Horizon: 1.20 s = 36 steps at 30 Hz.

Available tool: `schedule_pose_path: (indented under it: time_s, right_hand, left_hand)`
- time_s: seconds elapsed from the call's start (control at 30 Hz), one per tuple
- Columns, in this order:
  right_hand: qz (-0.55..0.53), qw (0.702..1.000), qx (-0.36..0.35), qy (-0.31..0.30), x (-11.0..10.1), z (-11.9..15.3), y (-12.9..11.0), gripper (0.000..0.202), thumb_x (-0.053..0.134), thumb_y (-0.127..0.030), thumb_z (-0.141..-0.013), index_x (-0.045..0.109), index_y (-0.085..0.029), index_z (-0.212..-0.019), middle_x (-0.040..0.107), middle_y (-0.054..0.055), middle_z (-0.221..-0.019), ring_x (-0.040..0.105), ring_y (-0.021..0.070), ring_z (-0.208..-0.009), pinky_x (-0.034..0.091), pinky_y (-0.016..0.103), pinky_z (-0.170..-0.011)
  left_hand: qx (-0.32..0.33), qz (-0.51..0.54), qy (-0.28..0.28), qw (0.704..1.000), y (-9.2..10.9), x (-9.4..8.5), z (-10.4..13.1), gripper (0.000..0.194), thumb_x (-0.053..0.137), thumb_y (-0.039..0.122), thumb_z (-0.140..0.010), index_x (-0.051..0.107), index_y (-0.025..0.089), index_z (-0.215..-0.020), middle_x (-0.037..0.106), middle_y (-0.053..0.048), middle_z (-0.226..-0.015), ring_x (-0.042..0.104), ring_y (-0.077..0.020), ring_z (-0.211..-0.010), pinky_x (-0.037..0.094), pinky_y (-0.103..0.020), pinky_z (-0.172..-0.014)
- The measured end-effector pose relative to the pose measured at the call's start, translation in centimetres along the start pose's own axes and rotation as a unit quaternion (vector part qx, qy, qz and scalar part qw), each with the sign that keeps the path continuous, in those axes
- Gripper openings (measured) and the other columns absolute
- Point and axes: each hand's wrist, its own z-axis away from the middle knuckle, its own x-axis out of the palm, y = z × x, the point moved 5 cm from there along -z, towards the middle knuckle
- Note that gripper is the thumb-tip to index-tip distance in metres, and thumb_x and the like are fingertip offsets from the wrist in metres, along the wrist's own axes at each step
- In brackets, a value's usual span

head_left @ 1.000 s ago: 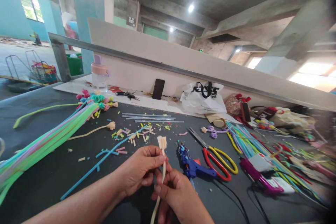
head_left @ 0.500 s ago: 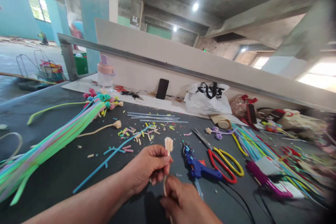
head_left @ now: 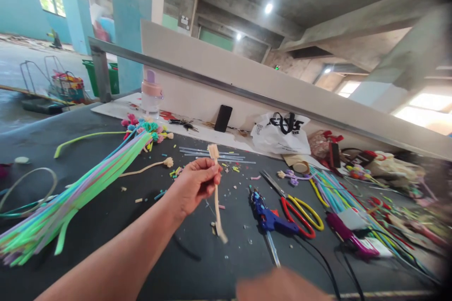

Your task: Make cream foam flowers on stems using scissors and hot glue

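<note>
My left hand (head_left: 203,179) pinches a cream-coloured stem (head_left: 217,214) just under its bundled, flat-topped head (head_left: 213,151); the lower end hangs free and bends to the right. At the bottom edge my right hand (head_left: 278,287) is smeared by motion, its fingers not readable, and is apart from the stem. A blue glue gun (head_left: 271,221) lies right of centre with a clear stick in its rear. Beside it are scissors (head_left: 303,214) with red and yellow handles. Behind my left hand lie clear sticks (head_left: 229,156) and small cut pieces (head_left: 235,168).
At left lies a large bundle of green and coloured stems (head_left: 102,169). A bottle (head_left: 151,96), a phone (head_left: 223,118) and a white bag (head_left: 280,132) stand along the back panel. More stems (head_left: 328,188) and a purple tool (head_left: 349,235) with cables are at right.
My left hand has risen and moved slightly left with the cream stem. My right hand has let go of the stem's lower part and dropped to the bottom edge. The view has shifted a little.
</note>
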Motion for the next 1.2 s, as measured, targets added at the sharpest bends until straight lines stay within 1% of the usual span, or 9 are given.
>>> schedule_pose_path:
  time_s: [0.13, 0.3, 0.43, 0.53, 0.63, 0.8, 0.9, 1.07, 1.2]
  right_hand:
    - [0.081, 0.995, 0.047, 0.033, -3.3, -4.7, 0.5, 0.018, 0.047, -0.018, -0.078, 0.063, -0.021, -0.085, 0.068, 0.003, -0.082, 0.061, 0.0156, -0.076, 0.037, 0.024, -0.064]
    - [0.082, 0.995, 0.064, 0.01, -1.4, -8.8, 1.1, 0.011, 0.056, -0.021, -0.072, 0.065, -0.018, -0.079, 0.068, 0.006, -0.076, 0.062, 0.0194, -0.072, 0.036, 0.025, -0.059]
    - [0.062, 0.996, 0.063, 0.01, 0.5, -8.6, 0.6, 0.011, 0.059, -0.019, -0.067, 0.065, -0.017, -0.076, 0.068, 0.009, -0.076, 0.062, 0.0225, -0.071, 0.036, 0.027, -0.057]
    - [0.015, 0.998, 0.055, 0.013, 0.4, -7.8, 0.7, 0.009, 0.057, -0.016, -0.068, 0.064, -0.017, -0.073, 0.067, 0.007, -0.074, 0.062, 0.0203, -0.071, 0.037, 0.025, -0.058]
    - [-0.066, 0.996, 0.065, 0.016, 0.2, -7.2, 1.9, 0.013, 0.052, -0.016, -0.071, 0.062, -0.016, -0.079, 0.062, 0.002, -0.063, 0.06, 0.015, -0.058, 0.039, 0.021, -0.051]
    - [-0.221, 0.972, 0.075, 0.015, 1.4, -6.8, 4.1, 0.026, 0.043, -0.011, -0.073, 0.058, -0.016, -0.093, 0.049, -0.006, -0.05, 0.054, 0.0089, -0.042, 0.041, 0.015, -0.04]
    - [-0.285, 0.956, 0.07, 0.022, 2.2, -6.7, 4.8, 0.024, 0.043, -0.011, -0.072, 0.06, -0.016, -0.088, 0.046, -0.007, -0.046, 0.052, 0.0078, -0.039, 0.04, 0.014, -0.037]
    - [-0.355, 0.932, 0.066, 0.045, 1.7, -5.6, 5.9, 0.021, 0.048, -0.012, -0.064, 0.058, -0.017, -0.082, 0.051, -0.007, -0.053, 0.054, 0.0073, -0.041, 0.037, 0.012, -0.034]
    - [-0.376, 0.922, 0.061, 0.069, 1.2, -4.9, 6.3, 0.026, 0.045, -0.008, -0.062, 0.056, -0.018, -0.083, 0.056, -0.007, -0.06, 0.054, 0.0063, -0.04, 0.036, 0.013, -0.036]
  left_hand:
    - [-0.011, 0.032, -0.034, 0.999, -0.1, -0.3, -0.2, 0.014, 0.067, 0.017, -0.068, 0.054, 0.013, -0.07, 0.054, 0.004, -0.051, 0.037, 0.0007, -0.034, 0.02, -0.009, -0.033]
    - [-0.031, 0.052, -0.068, 0.996, -0.3, -0.7, -0.3, 0.015, 0.066, 0.017, -0.068, 0.052, 0.014, -0.072, 0.048, 0.006, -0.05, 0.029, 0.0015, -0.034, 0.018, -0.01, -0.034]
    - [-0.053, 0.048, -0.077, 0.994, -1.1, -0.7, -0.3, 0.012, 0.065, 0.016, -0.07, 0.053, 0.014, -0.072, 0.049, 0.006, -0.05, 0.028, 0.0013, -0.033, 0.017, -0.011, -0.033]
    - [-0.083, 0.033, -0.086, 0.992, -2.5, -0.3, -0.2, 0.012, 0.065, 0.016, -0.07, 0.054, 0.014, -0.071, 0.051, 0.003, -0.05, 0.033, -0.0001, -0.034, 0.016, -0.011, -0.033]
    - [-0.11, 0.012, -0.094, 0.989, -3.8, -0.2, -0.1, 0.012, 0.066, 0.017, -0.07, 0.055, 0.013, -0.071, 0.053, 0.002, -0.049, 0.033, -0.0004, -0.033, 0.014, -0.012, -0.032]
    - [-0.128, -0.068, -0.102, 0.984, -4.9, -0.5, -0.3, 0.015, 0.067, 0.021, -0.071, 0.054, 0.014, -0.073, 0.055, 0.002, -0.049, 0.028, 0.0006, -0.03, 0.012, -0.013, -0.032]
    - [-0.141, -0.123, -0.092, 0.978, -5.1, 0.0, -0.8, 0.016, 0.066, 0.024, -0.071, 0.054, 0.014, -0.073, 0.056, 0.002, -0.049, 0.031, 0.0, -0.03, 0.014, -0.013, -0.032]
    - [-0.143, -0.153, -0.078, 0.975, -5.5, 1.8, -1.6, 0.018, 0.067, 0.025, -0.069, 0.053, 0.015, -0.072, 0.057, 0.002, -0.05, 0.034, -0.0004, -0.03, 0.014, -0.013, -0.032]
    - [-0.146, -0.181, -0.075, 0.97, -6.6, 1.7, -1.7, 0.018, 0.066, 0.027, -0.071, 0.053, 0.015, -0.072, 0.056, 0.003, -0.05, 0.031, -0.0002, -0.029, 0.012, -0.014, -0.032]
